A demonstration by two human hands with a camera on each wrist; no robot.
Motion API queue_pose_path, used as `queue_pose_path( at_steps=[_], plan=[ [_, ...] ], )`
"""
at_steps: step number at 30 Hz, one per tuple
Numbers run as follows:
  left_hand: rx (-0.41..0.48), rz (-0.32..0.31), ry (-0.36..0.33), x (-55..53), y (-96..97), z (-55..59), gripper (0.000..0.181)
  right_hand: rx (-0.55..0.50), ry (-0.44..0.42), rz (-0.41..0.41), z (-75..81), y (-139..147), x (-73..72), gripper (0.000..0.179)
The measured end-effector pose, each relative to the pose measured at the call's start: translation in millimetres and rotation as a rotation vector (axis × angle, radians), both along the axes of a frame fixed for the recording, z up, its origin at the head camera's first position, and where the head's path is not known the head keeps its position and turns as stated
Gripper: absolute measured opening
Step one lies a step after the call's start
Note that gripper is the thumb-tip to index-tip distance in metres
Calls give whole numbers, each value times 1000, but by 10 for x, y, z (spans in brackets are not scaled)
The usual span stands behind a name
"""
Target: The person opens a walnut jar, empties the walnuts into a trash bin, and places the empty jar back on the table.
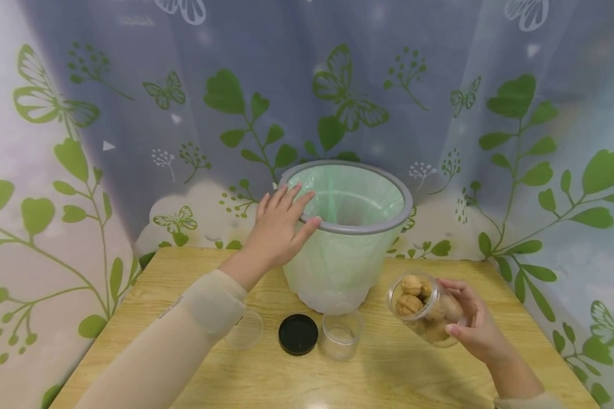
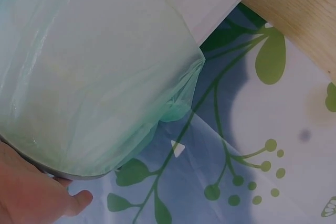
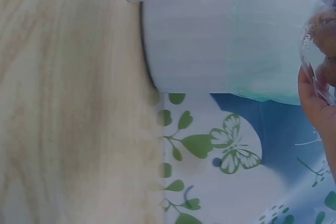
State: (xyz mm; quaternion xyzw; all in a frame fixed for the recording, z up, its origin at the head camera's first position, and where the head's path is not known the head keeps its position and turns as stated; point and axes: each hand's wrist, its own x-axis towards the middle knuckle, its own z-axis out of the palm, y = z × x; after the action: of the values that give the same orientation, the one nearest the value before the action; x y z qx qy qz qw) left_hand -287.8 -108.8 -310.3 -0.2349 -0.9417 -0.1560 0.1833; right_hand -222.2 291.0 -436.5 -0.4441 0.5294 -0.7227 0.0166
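Observation:
A trash bin [image 1: 358, 228] with a grey rim and a thin green liner bag stands at the back of the table. My left hand [image 1: 281, 224] rests on the left of its rim, fingers spread and fairly straight; in the left wrist view the hand [image 2: 37, 192] is beside the rim. On the right, my right hand [image 1: 473, 321] grips a clear jar [image 1: 442, 335] by its side, tilted with its mouth facing left. Walnuts [image 1: 410, 295] fill the jar, which is partly cut off in the right wrist view, where fingers [image 3: 310, 95] touch it.
In front of the bin are a black lid [image 1: 298, 334], a clear open container [image 1: 341, 335] and a clear round lid [image 1: 247, 329], partly behind the left sleeve. The wooden table [image 1: 389, 380] meets a patterned curtain [image 1: 286, 68] at its back and sides.

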Motion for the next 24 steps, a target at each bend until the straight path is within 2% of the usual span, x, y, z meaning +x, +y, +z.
queue_pose_path(
  at_steps=[7,19,24],
  plan=[
    [14,-2,3,5,-1,-3,69,-38,47,-32,119,8,-47,59],
    [5,-4,-21,9,9,16,68,-198,97,57,280,-39,-151,59],
    [-5,3,-25,15,5,16,68,-231,90,33,384,-51,-216,58]
  ],
)
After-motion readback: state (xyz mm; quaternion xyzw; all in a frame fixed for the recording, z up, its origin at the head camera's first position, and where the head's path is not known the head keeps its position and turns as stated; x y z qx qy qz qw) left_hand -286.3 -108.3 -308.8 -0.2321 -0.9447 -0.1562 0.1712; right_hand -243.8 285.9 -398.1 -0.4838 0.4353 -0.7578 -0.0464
